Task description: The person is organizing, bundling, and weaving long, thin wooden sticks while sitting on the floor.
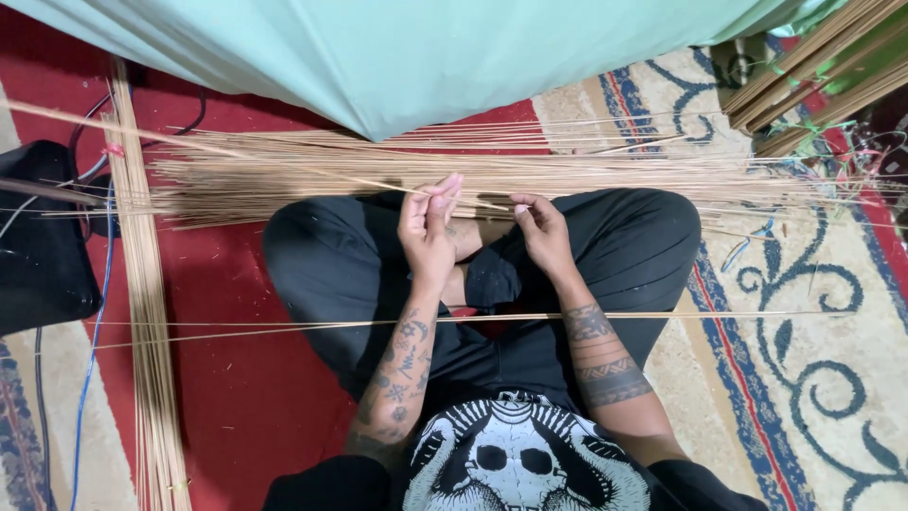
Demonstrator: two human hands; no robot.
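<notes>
I sit cross-legged in black trousers on a patterned carpet. My left hand (427,225) pinches one long thin bamboo stick (236,151) that slants up to the far left. Just to its right, my right hand (541,227) has its fingers curled at the same stick's near end. Both hands hover over the wide pile of thin sticks (312,175) lying across in front of my knees. Two or three loose sticks (284,326) rest across my lap.
A tied bundle of sticks (147,312) runs lengthwise at the left, beside a black object (43,246) and blue cable (95,331). Pale green fabric (426,47) hangs above the pile. More bundled sticks (813,66) lie at the top right.
</notes>
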